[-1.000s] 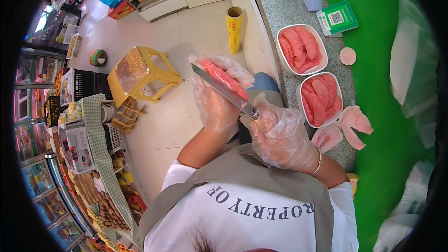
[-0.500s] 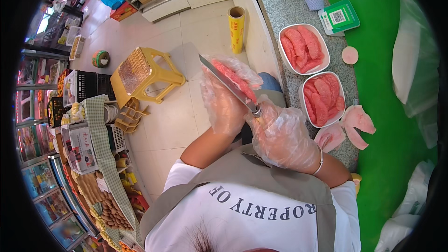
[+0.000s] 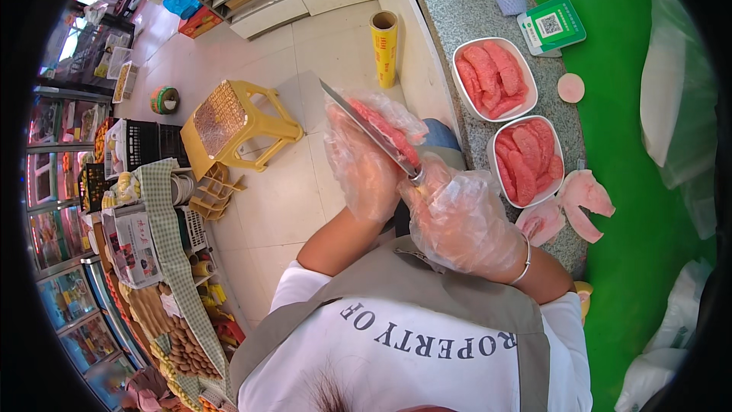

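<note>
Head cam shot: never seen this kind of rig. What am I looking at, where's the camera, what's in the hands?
There is no machine here: a person works with two bare hands inside loose clear plastic gloves. The one picture comes from a wide fisheye camera worn on the person's head, looking down, so straight edges bend near the rim and the forearms come up from below. The left hand cradles a piece of pink peeled fruit. The right hand grips a knife whose blade lies against that fruit. To the right runs a speckled stone counter with two white trays of pink fruit segments and some pale peel pieces. On the tiled floor stand a yellow stool and a roll of wrap.
</note>
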`<state>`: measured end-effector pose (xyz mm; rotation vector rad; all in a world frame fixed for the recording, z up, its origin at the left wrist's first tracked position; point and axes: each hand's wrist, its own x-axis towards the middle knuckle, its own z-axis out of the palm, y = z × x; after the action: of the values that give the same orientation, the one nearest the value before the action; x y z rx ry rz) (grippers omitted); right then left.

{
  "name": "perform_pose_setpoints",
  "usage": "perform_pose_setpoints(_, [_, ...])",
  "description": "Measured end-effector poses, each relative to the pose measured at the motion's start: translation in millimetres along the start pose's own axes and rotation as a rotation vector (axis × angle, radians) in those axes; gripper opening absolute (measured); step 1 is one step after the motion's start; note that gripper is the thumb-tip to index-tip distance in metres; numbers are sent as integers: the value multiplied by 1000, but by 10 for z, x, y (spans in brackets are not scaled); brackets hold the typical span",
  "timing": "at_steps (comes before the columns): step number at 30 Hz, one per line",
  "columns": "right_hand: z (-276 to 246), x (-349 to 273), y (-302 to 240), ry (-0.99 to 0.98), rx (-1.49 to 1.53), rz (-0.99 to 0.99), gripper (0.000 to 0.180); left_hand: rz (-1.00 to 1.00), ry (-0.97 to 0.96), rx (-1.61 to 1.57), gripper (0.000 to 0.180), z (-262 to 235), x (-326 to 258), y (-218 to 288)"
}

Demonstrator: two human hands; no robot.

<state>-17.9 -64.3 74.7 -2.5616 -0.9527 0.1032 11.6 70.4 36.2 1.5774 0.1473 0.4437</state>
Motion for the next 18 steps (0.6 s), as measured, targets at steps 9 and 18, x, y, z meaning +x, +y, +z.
perform_pose_setpoints(9, [-21,-25,34,-15,-4,-14,14,-195,100,-99,52,45,-5,40])
perform_pose_setpoints(18, [-70,74,-7,-1,155,119,23,-417,113,-241,55,63,-49,172])
